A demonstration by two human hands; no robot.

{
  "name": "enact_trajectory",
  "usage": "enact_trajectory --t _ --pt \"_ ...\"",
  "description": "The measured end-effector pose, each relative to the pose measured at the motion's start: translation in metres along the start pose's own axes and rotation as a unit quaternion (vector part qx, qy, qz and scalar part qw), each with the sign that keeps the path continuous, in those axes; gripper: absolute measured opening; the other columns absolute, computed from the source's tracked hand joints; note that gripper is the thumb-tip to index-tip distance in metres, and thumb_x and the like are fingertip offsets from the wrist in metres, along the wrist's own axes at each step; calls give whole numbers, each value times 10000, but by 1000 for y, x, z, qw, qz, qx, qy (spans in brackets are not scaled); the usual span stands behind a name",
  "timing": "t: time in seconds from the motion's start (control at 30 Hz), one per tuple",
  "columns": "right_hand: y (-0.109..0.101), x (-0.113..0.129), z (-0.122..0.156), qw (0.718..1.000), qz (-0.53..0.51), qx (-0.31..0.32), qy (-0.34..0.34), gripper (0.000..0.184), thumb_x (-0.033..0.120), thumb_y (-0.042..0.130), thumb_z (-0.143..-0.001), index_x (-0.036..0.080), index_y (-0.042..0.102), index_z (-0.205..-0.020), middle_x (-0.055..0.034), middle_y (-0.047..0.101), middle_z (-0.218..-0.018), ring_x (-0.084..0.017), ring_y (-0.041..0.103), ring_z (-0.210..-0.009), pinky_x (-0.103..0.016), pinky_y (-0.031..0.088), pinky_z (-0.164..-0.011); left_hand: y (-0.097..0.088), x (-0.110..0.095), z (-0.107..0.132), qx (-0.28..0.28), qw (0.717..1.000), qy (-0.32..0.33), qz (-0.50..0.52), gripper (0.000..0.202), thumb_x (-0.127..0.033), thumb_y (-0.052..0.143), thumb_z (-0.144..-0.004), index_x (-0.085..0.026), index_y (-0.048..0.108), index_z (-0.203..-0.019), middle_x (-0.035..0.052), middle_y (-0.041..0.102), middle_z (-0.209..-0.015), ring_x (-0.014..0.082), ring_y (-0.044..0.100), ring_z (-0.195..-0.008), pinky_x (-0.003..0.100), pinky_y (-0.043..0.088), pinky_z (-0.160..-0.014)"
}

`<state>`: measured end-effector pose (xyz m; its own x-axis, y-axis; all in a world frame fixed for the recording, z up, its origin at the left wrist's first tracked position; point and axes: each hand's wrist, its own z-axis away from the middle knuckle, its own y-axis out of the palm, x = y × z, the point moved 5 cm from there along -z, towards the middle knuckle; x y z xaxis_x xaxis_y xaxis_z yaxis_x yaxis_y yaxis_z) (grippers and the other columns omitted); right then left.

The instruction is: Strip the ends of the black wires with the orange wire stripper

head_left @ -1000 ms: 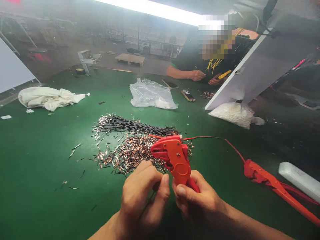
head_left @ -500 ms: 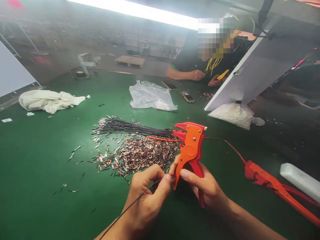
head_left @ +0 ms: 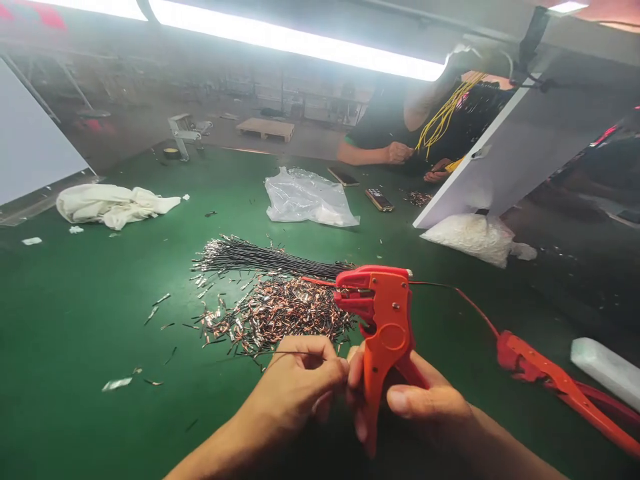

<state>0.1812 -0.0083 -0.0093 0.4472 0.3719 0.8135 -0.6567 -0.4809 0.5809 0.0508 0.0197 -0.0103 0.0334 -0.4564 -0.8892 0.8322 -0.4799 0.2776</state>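
My right hand (head_left: 433,400) is wrapped round the handles of an orange and red wire stripper (head_left: 390,337), held upright with its jaws to the left. Close beside it, my left hand (head_left: 305,380) pinches a thin black wire (head_left: 295,353) between thumb and fingers. The wire's end at the fingertips is hidden. Behind the hands is a heap of short black and copper-coloured wire scraps (head_left: 295,310). Just beyond the heap, a bundle of black wires (head_left: 270,257) with pale metal tips at the left lies on the green table (head_left: 90,320).
A second red-orange tool (head_left: 555,377) lies at right near a white block (head_left: 603,363). Farther back are a clear plastic bag (head_left: 307,197), two phone-like devices, a white cloth (head_left: 113,203) and a filled bag (head_left: 470,233). Across the table, another person's hand (head_left: 400,153) is near yellow wires (head_left: 445,120).
The wire stripper has come lower and nearer to me. My left hand has turned, and its wire now points left instead of trailing down toward me. The whole view has shifted slightly.
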Motion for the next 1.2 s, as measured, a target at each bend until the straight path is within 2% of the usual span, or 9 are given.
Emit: enact_trajectory --t 0.17,0.3,0.4,0.5,0.6,0.7,0.8,1.0,1.2 --pt "0 2 0 999 22 -4 -26 317 304 670 -845 113 663 -1098 -95 668 -889 -193 691 -723 -296 568 -613 -3 -1 -2 11 1000 13 20 459 -563 712 -679 -177 491 -565 -39 481 -438 70 415 -378 209 294 -428" --pt "-3 2 -1 999 39 -24 -27 315 322 692 -834 117 662 -1071 -87 672 -838 -200 686 -714 -304 568 -612 -8 -7 -2 -10 998 55 9 497 -605 693 -724 -174 491 -580 -48 457 -431 70 405 -411 218 311 -474" --pt "-6 4 -2 998 34 -39 -25 318 310 702 -819 117 670 -1070 -86 645 -902 -202 686 -733 -308 580 -602 -11 -14 -1 -34 994 102 -18 470 -577 667 -777 -166 514 -607 -36 495 -479 77 433 -477 221 344 -528" --pt "-8 7 -3 998 11 -49 -33 308 294 690 -817 117 679 -1069 -88 642 -925 -200 692 -735 -300 583 -597 -13 -19 -1 -54 989 139 -13 396 -527 706 -764 -162 570 -691 -27 553 -570 91 500 -548 227 405 -576" --pt "-8 10 -3 998 -17 -58 -30 301 280 678 -811 117 684 -1064 -86 645 -927 -202 704 -729 -300 579 -611 -16 -19 -3 -81 986 147 9 319 -463 731 -753 -170 615 -805 -31 586 -618 104 554 -583 230 443 -599" --pt "-6 11 -4 998 -31 -55 -26 295 274 678 -800 110 690 -1045 -87 648 -921 -205 710 -718 -309 577 -626 -16 -21 -3 -80 986 148 2 285 -437 700 -774 -162 664 -838 -15 609 -609 115 577 -590 235 458 -605" --pt "-6 10 -5 998 -31 -55 -20 305 273 691 -792 107 694 -1048 -88 650 -919 -206 712 -708 -306 574 -613 -16 -26 0 -80 983 160 -28 261 -413 667 -789 -157 702 -823 -3 607 -585 122 578 -576 235 461 -590" --pt "-6 8 -9 997 -30 -62 -19 330 270 708 -786 117 686 -1078 -93 664 -967 -195 720 -703 -299 570 -632 -22 -30 6 -161 951 235 -119 277 -347 619 -800 -170 634 -588 8 575 -585 115 550 -558 225 423 -551" --pt "-6 6 -9 998 -29 -56 -25 332 267 703 -787 100 687 -1074 -105 665 -984 -189 722 -701 -280 569 -626 -25 -26 5 -186 945 230 -142 309 -376 590 -799 -182 576 -560 9 573 -551 127 540 -544 242 436 -563"
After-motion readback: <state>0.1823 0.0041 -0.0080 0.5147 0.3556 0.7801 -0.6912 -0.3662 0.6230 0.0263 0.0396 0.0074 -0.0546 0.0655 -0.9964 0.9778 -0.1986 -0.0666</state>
